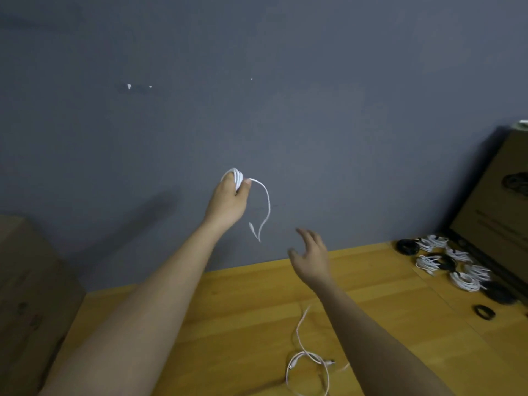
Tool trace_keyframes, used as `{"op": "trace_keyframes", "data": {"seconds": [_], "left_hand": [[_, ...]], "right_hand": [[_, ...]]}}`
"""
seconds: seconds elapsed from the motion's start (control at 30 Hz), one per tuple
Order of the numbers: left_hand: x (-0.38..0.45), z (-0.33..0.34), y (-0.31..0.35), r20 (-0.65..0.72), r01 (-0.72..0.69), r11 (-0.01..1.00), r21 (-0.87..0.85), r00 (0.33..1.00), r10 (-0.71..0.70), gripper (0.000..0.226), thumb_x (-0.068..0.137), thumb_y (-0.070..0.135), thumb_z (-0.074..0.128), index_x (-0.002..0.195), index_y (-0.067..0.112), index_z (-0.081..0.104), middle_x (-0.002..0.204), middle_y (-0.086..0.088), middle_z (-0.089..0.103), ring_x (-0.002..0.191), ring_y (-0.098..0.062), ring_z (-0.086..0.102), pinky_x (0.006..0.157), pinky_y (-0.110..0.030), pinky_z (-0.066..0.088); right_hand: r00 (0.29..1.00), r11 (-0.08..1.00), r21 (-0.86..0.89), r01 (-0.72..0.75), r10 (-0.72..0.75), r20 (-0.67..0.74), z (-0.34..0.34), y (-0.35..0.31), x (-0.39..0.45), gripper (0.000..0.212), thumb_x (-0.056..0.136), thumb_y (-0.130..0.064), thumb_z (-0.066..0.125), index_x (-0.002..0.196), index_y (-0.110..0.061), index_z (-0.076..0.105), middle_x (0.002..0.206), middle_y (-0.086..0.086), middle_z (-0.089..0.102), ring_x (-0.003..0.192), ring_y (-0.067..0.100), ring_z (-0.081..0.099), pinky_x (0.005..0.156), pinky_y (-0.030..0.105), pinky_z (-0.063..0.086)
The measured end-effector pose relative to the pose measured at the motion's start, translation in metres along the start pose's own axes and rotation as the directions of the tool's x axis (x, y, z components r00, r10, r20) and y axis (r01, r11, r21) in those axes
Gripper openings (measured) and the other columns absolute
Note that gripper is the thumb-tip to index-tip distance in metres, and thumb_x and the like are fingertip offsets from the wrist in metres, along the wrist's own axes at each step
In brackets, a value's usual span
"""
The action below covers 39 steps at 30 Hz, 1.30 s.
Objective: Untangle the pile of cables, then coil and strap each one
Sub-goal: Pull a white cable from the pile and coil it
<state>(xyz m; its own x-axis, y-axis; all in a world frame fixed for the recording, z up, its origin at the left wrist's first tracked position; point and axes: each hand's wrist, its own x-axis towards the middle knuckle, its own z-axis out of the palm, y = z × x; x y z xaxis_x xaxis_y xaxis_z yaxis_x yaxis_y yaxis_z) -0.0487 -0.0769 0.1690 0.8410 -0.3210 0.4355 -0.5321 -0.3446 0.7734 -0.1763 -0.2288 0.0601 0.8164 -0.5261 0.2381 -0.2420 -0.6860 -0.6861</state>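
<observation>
Your left hand [228, 200] grips a coiled white cable [235, 176] raised against the grey wall [257, 81], its tail dangling. Your right hand [310, 255] hangs open above the surface [243, 324]. Loose pale cable [307, 364] below it; strapped coils [445, 261] far right.

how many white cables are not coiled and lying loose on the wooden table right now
1. A single loose white cable lies on the wooden table near the front edge, under the right forearm. The left hand holds another, mostly coiled. The forearm may hide more.

Dim blue-grey wall [257, 81] behind a wooden table [243, 310], cardboard boxes [497, 201] at both sides
</observation>
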Motion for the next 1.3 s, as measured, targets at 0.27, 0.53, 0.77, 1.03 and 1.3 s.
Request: {"op": "trace_keyframes", "data": {"seconds": [0.27, 0.53, 0.77, 1.03, 1.3], "left_hand": [[-0.008, 0.008, 0.027, 0.056, -0.076, 0.994, -0.076, 0.995, 0.081, 0.033, 0.097, 0.026, 0.05, 0.086, -0.005, 0.048, 0.077, -0.008, 0.046, 0.071, -0.02, 0.043, 0.06, -0.028, 0.027], [-0.008, -0.009, 0.022, 0.029, -0.035, 0.999, 0.008, 0.999, 0.035, 0.031, 0.099, 0.029, 0.044, 0.076, 0.01, 0.049, 0.061, 0.006, 0.056, 0.061, -0.016, 0.053, 0.066, -0.031, 0.038], [-0.013, -0.008, 0.006, 0.116, 0.01, 1.0, -0.015, 0.993, -0.008, 0.027, 0.099, 0.031, 0.044, 0.085, 0.009, 0.047, 0.07, -0.001, 0.054, 0.067, -0.021, 0.051, 0.063, -0.032, 0.035], [-0.033, -0.008, -0.011, 0.364, -0.02, 1.0, 0.008, 0.931, 0.016, 0.029, 0.095, 0.032, 0.054, 0.077, 0.01, 0.053, 0.066, -0.003, 0.058, 0.059, -0.018, 0.052, 0.066, -0.039, 0.046], [-0.073, -0.016, 0.006, 0.582, 0.142, 0.967, -0.212, 0.814, 0.009, 0.028, 0.102, 0.02, 0.043, 0.076, 0.011, 0.05, 0.051, 0.003, 0.052, 0.047, -0.009, 0.047, 0.055, -0.025, 0.041]], "right_hand": [[0.992, 0.896, 0.432, 0.104, -0.124, 0.018, -0.012, -0.058, 0.031, 0.016, 0.101, -0.014, 0.043, 0.107, -0.013, 0.058, 0.088, 0.006, 0.065, 0.088, 0.021, 0.061, 0.07, 0.018, 0.043], [0.996, 0.797, 0.603, -0.009, -0.045, 0.075, -0.034, -0.046, 0.018, 0.031, 0.094, -0.036, 0.057, 0.09, -0.008, 0.07, 0.051, -0.006, 0.042, 0.047, 0.008, 0.039, 0.045, 0.018, 0.036], [0.964, 0.836, 0.494, 0.237, -0.14, -0.226, -0.053, -0.065, 0.013, 0.023, 0.101, -0.022, 0.044, 0.092, -0.011, 0.062, 0.058, -0.004, 0.036, 0.05, 0.007, 0.032, 0.051, 0.026, 0.029], [0.837, 0.828, 0.149, 0.541, -0.513, -0.19, -0.087, -0.113, 0.002, 0.033, 0.099, -0.04, 0.033, 0.1, -0.023, 0.061, 0.074, -0.028, 0.053, 0.071, -0.002, 0.049, 0.063, 0.02, 0.035], [0.839, 0.839, 0.168, 0.517, -0.459, -0.29, -0.096, -0.134, 0.044, 0.021, 0.098, -0.025, 0.049, 0.087, -0.015, 0.065, 0.067, -0.008, 0.053, 0.064, 0.01, 0.045, 0.064, 0.031, 0.037]]}}
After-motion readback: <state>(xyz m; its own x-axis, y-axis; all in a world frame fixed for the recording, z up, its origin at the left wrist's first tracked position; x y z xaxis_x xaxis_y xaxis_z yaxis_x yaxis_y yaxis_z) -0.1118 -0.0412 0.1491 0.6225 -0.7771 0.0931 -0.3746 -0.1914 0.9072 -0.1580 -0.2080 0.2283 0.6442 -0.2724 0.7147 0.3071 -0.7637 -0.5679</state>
